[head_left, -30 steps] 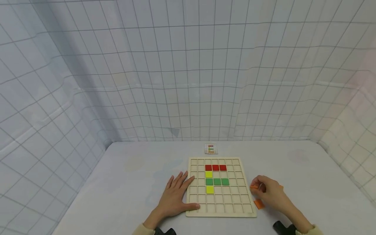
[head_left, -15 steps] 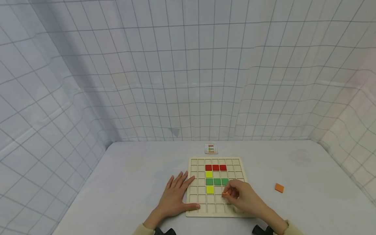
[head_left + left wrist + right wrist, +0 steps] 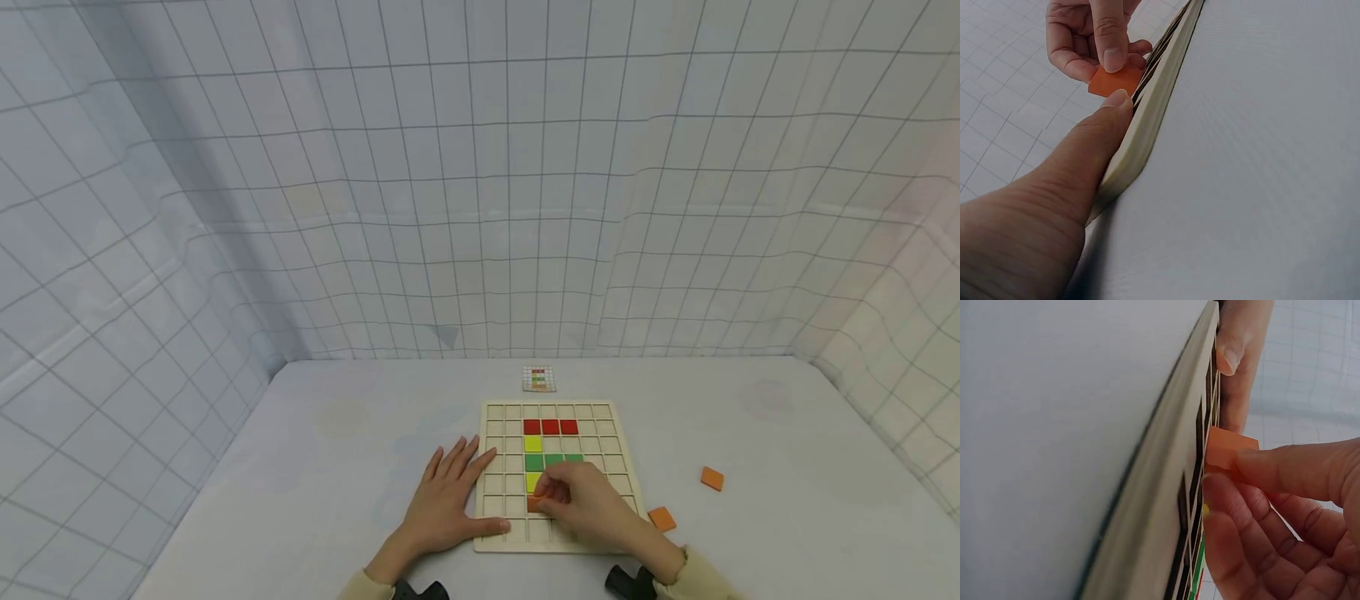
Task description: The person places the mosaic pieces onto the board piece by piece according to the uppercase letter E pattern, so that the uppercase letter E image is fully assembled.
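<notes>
A pale wooden grid board (image 3: 495, 546) lies on the table. My right hand (image 3: 588, 504) pinches an orange square tile (image 3: 534, 504) between thumb and fingers, at the cell just below the lower yellow tile (image 3: 532, 483). In both wrist views the orange tile (image 3: 1230, 449) stands tilted with an edge at the board. My left hand (image 3: 450, 504) rests spread at the board's left side, thumb and index finger on its edge. Red tiles (image 3: 551, 427), an upper yellow tile (image 3: 532, 443) and green tiles (image 3: 553, 460) sit in cells higher up, the green ones partly covered by my right hand.
Two loose orange tiles lie right of the board: a nearer tile (image 3: 662, 518) by its edge and a farther tile (image 3: 712, 478). A small card (image 3: 538, 378) with a coloured grid pattern lies behind the board. White grid-lined curtains (image 3: 525, 208) surround the table (image 3: 330, 467).
My right hand has moved left from beside the board, carrying an orange tile across to the column of yellow tiles. The left hand has stayed in place.
</notes>
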The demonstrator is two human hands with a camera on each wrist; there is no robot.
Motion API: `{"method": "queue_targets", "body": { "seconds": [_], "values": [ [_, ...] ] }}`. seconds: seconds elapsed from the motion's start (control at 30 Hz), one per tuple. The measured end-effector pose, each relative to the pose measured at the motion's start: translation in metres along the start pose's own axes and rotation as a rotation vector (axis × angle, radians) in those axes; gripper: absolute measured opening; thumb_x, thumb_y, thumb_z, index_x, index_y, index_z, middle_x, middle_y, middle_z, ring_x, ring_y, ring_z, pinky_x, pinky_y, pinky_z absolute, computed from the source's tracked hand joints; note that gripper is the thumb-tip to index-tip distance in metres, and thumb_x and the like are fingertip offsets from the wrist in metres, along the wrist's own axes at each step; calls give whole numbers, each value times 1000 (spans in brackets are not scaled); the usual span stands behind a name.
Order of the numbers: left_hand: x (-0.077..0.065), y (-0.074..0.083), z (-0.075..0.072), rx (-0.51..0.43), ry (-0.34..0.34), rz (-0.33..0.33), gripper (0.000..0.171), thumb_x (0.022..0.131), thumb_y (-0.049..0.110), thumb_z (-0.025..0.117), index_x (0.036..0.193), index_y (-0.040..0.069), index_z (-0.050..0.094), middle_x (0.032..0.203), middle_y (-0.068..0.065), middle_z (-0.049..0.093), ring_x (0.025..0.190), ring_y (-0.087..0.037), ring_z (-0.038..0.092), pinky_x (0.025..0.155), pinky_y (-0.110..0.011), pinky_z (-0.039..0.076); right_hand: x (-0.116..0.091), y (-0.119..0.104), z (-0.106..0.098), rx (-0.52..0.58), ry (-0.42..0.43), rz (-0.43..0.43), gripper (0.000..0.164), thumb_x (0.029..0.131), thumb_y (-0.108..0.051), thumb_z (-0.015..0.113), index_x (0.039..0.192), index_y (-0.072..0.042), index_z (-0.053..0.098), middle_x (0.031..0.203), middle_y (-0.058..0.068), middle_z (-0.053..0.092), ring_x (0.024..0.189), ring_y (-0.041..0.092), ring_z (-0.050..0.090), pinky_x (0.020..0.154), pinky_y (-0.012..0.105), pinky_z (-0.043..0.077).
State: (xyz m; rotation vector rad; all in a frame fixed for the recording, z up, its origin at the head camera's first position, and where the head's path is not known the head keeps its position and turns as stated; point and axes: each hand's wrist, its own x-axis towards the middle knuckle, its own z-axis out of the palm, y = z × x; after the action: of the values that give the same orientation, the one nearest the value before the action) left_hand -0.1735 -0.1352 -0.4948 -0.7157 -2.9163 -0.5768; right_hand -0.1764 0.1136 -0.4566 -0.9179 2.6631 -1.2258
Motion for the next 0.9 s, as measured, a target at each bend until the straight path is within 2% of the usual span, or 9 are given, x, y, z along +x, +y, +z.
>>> {"method": "queue_targets", "body": {
  "seconds": [0.27, 0.47, 0.67, 0.9],
  "values": [
    [0, -1, 1, 6, -2, -5, 96, 75, 80, 50, 150, 22, 32, 155, -7, 23, 142, -27, 13, 111, -53, 6, -1, 0, -1, -134, 21, 40, 8, 84, -18, 74, 81, -23, 68, 74, -18, 54, 64, 1, 48, 55, 22, 43],
    [0, -1, 1, 10, -5, -5, 96, 75, 79, 50, 150, 22, 32, 155, -7, 24, 142, -27, 13, 111, -52, 6, -2, 1, -1, -189, 18, 22, 7, 84, -19, 74, 80, -23, 70, 76, -18, 52, 62, 1, 45, 53, 21, 40],
    [0, -1, 2, 18, 1, 2, 96, 75, 79, 50, 150, 23, 32, 155, -7, 23, 142, -27, 13, 111, -52, 6, -3, -1, -2, -210, -15, 51, 8, 81, -22, 77, 75, -25, 73, 74, -18, 50, 60, 1, 42, 49, 21, 38],
    [0, -1, 2, 16, -10, -3, 96, 75, 79, 50, 150, 22, 32, 155, -7, 23, 142, -27, 12, 111, -52, 5, -7, 2, -3, -181, -39, 35, 6, 84, -25, 74, 81, -19, 76, 74, -19, 51, 63, 2, 44, 52, 21, 40]
  ]
}}
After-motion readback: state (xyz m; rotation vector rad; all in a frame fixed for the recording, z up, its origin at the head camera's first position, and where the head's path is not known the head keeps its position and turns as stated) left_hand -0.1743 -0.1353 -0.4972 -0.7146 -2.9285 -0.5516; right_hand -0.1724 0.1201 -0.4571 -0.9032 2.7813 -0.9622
